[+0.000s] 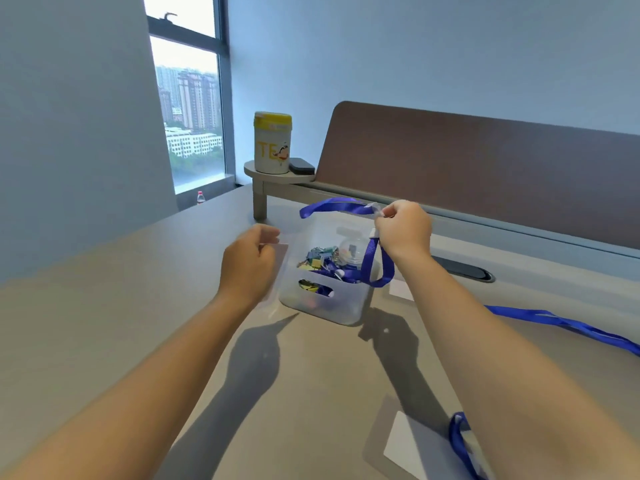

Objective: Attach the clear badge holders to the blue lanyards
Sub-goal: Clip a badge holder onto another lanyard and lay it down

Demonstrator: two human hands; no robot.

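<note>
The right hand (403, 230) is raised over the bin (325, 306), its fingertips pinched on the clip end of a lanyard (337, 206). From that pinch the blue ribbon arcs left above the bin, and another length drops past the wrist and loops down against the bin's right side. The left hand (249, 263) is closed on a holder (278, 271), a clear sleeve held upright just left of the bin, its lower edge near the tabletop (104, 323). The two hands are apart, with the bin's top between them, and the holder and the clip do not touch.

The bin is translucent with a slot handle in its near wall; inside lie small coloured clips, more blue ribbon and a clear round lid or cup, too blurred to tell which.

On the tabletop to the right, a second lanyard (568, 323) lies stretched out towards the edge of view. Near the bottom right, a third lanyard (460, 441) lies beside a white card (408, 445), partly behind the right forearm. A small white card (400, 289) lies just right of the bin.

Farther back, a shelf (277, 176) carries a yellow-lidded canister (272, 143) and a dark eraser (301, 166) beside it. A brown divider (485, 157) runs along the back.
</note>
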